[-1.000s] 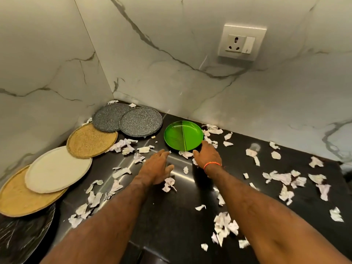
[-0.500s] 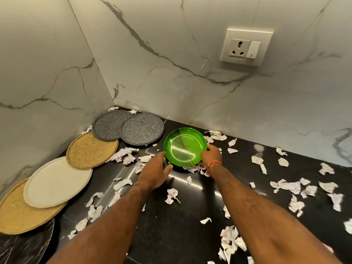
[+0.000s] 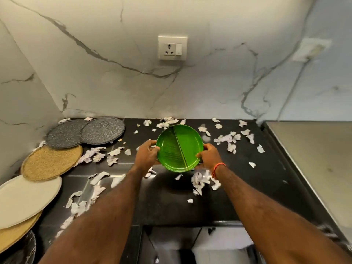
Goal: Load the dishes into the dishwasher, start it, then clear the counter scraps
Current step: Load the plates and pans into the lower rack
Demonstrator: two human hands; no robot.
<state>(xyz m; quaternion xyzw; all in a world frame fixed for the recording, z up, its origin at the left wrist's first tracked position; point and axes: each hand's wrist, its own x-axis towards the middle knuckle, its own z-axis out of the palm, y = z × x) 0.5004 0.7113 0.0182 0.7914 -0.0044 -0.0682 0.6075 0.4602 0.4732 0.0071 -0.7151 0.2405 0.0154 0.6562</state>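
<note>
My fingers are curled round the rim of the green plate (image 3: 180, 147), one hand on each side: left hand (image 3: 147, 156) grips the left edge, right hand (image 3: 209, 155) grips the right edge, thumbs over the lip. I hold it from both sides because it is wide and shallow, and two grips keep it from tipping. The plate looks clear of the counter (image 3: 266, 168), tilted so its face turns toward me, a dark shadow lying on the black top beneath it. It hangs over the middle of the counter, nearer the far wall than the near edge.

Paper scraps (image 3: 200, 180) lie all about, some just under my right wrist; they wait for the last step, I judge. To the left the other plates are laid in an overlapping row along the wall: two grey plates (image 3: 85, 132) far, a tan one (image 3: 51, 162) nearer, a cream one (image 3: 24, 201) nearer again. A socket (image 3: 172, 48) sits on the far wall.

Below the near edge something dark and shiny shows; it may be the dishwasher, though I cannot tell. Loading seems barely begun, this plate being the only one in hand
</note>
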